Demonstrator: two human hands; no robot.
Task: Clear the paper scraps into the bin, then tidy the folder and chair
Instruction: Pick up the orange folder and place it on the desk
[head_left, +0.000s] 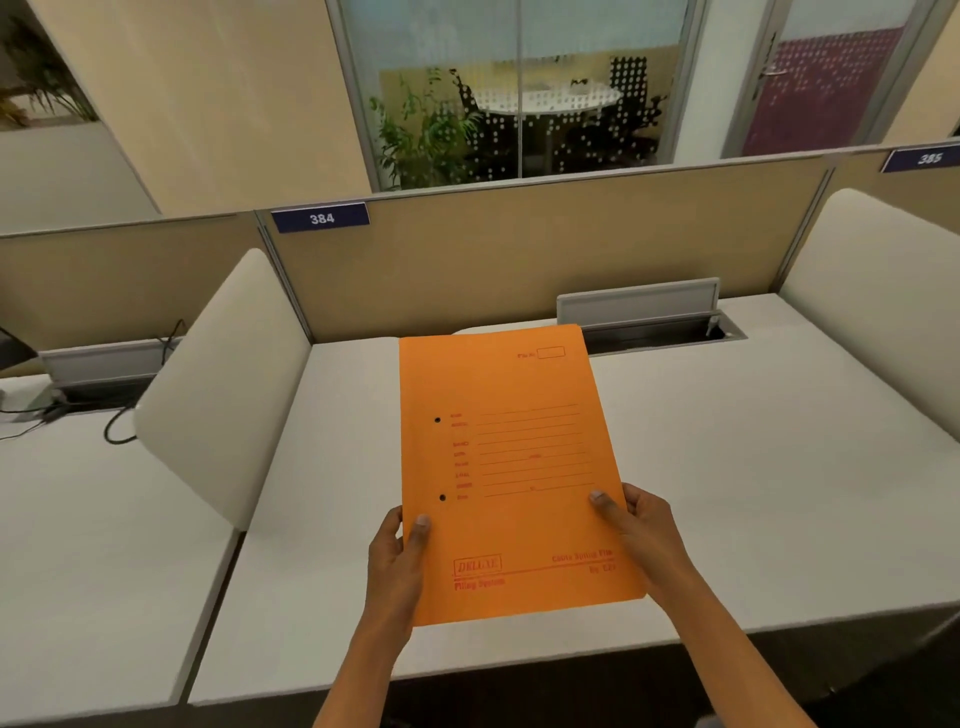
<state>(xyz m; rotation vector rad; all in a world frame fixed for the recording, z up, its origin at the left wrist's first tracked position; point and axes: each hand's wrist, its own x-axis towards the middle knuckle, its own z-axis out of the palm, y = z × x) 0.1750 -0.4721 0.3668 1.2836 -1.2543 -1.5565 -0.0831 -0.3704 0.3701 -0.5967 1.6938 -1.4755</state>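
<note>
- Folder (509, 467): an orange file, shut, held face up over the middle of the white desk (753, 493), its near edge toward the person; whether its far end touches the desk cannot be told.
- Left hand (397, 556) grips the folder's near left edge, thumb on the cover, the other fingers hidden underneath.
- Right hand (641, 535) grips the near right edge the same way, thumb on top, fingers out of sight below.
- The red print on the cover is mostly too blurred to read; "DELUXE" in a box near the bottom is legible, and two black punch holes show at the left.
- A pale rounded shape peeks out behind the folder's far edge; what it is cannot be told.
- Behind it, a grey cable flap (639, 301) stands raised at the partition (467, 260), which bears a blue tag reading 384 (321, 217).
- Padded white dividers (223, 384) flank the desk; black cables (119, 431) lie on the next desk to the left, cut off by the frame.
</note>
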